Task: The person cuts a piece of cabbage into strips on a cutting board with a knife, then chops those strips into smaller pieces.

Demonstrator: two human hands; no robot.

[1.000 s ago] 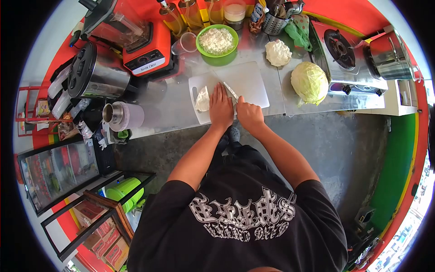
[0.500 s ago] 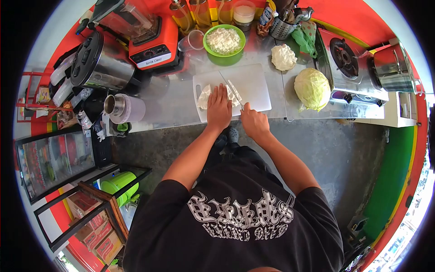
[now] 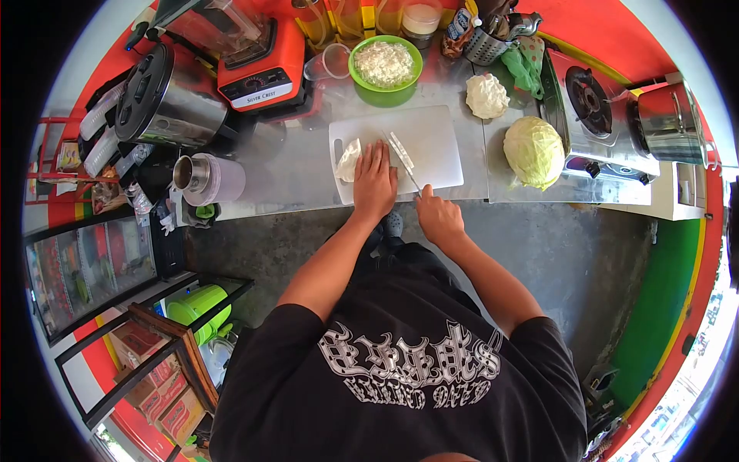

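My left hand [image 3: 375, 189] lies flat with fingers stretched out on the white cutting board [image 3: 439, 146], over a pale piece of cabbage [image 3: 349, 160] that shows to its left. What sits under the palm and fingers is hidden. My right hand [image 3: 440, 218] is closed round the handle of a knife [image 3: 409, 174]; its blade slants up and left across the board, just right of my left fingers. Along the blade's right side lies a thin strip of cut white cabbage [image 3: 401, 151].
Behind the board stands a green bowl [image 3: 385, 98] of chopped white pieces. A whole cabbage [image 3: 533, 153] and a pale leafy lump [image 3: 486, 96] sit to the right, near a gas stove [image 3: 589, 104]. At left are a red blender [image 3: 262, 73] and a lilac flask [image 3: 223, 179].
My right hand and the knife have shifted slightly right and toward me. The cut strip stands more clearly apart from the blade. My left hand stays on the cabbage, covering more of its right side.
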